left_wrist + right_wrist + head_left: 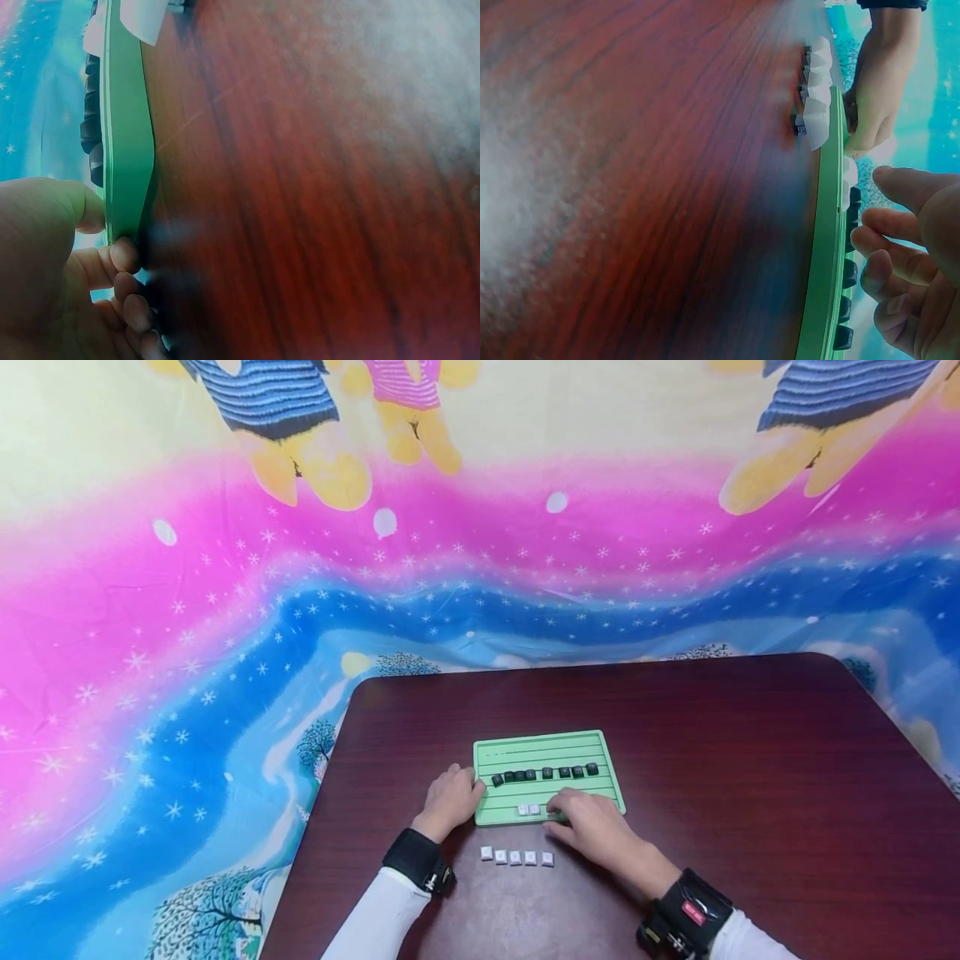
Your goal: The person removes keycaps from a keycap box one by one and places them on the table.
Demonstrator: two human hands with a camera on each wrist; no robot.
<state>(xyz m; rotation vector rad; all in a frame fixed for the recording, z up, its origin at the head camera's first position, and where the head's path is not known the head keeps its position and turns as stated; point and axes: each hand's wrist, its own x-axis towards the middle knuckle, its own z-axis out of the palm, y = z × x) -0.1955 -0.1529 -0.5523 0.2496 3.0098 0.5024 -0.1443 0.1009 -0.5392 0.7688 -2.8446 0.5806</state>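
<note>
My left hand (450, 800) is at the left edge of a light green ridged tray (540, 745). In the left wrist view, its thumb and index finger pinch the tray's corner. My right hand (596, 828) is over the tray's front right part. Its thumb and fingers are apart with nothing visible between them in the right wrist view. Just left of its fingertips, two white keycaps (528, 810) sit side by side on the tray's front row. Behind them, a row of several black keycaps (547, 773) crosses the tray.
Several more white keycaps (516, 857) lie in a row on the dark red-brown table (750, 760), in front of the tray. Behind the table hangs a colourful printed cloth (480, 543). Both wrists wear black straps (693, 910) with small cameras.
</note>
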